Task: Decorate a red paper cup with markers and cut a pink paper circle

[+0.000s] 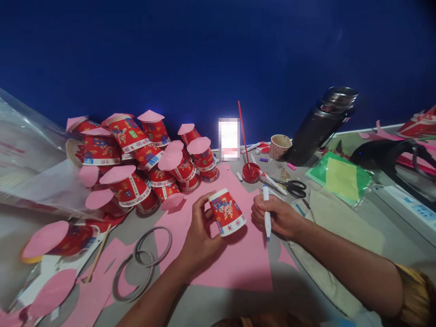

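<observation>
My left hand [200, 231] is closed round a red printed paper cup [227, 212], held upside down and tilted just above a pink paper sheet [235, 263]. My right hand [277, 215] grips a white marker [266, 213] with its blue tip pointing down at the sheet, right of the cup. Both hands hover over the middle of the table.
A heap of red cups with pink paper discs [146, 154] fills the back left. Grey rings [148, 254] lie left of the sheet. Behind are a red paint pot [251, 172], scissors [293, 186], a paper cup [279, 146], a dark flask [320, 127] and green paper [340, 179].
</observation>
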Available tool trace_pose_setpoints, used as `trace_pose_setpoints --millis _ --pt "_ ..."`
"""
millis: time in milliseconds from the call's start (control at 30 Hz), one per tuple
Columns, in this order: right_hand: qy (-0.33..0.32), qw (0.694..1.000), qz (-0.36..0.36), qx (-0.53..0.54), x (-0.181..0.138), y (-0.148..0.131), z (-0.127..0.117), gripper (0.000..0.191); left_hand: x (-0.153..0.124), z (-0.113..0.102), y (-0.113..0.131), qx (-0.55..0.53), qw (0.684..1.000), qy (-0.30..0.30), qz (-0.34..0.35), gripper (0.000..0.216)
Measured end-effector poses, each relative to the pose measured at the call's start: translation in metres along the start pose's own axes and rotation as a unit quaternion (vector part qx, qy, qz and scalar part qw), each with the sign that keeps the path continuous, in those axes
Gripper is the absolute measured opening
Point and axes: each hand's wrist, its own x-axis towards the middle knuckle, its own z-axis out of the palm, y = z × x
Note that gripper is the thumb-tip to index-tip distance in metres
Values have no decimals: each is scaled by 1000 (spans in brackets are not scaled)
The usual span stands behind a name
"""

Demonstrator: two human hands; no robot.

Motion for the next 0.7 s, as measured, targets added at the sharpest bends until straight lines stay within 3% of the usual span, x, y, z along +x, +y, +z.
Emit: trace_pose_setpoints --millis 200,333,567,700 --pt "-16 996 39 -82 -2 6 5 21 -4 0 1 -2 1000 6 -22 86" --pt "-24 994 44 -99 -1 5 7 24 -3 0 -2 9 1000 -5 -3 84" --pt "-24 992 29 -119 0 3 11 39 -5 7 -9 -15 999 -6 -44 97" --pt "-26 987 30 -156 1 2 11 37 -5 9 -8 -17 999 -4 -38 94"
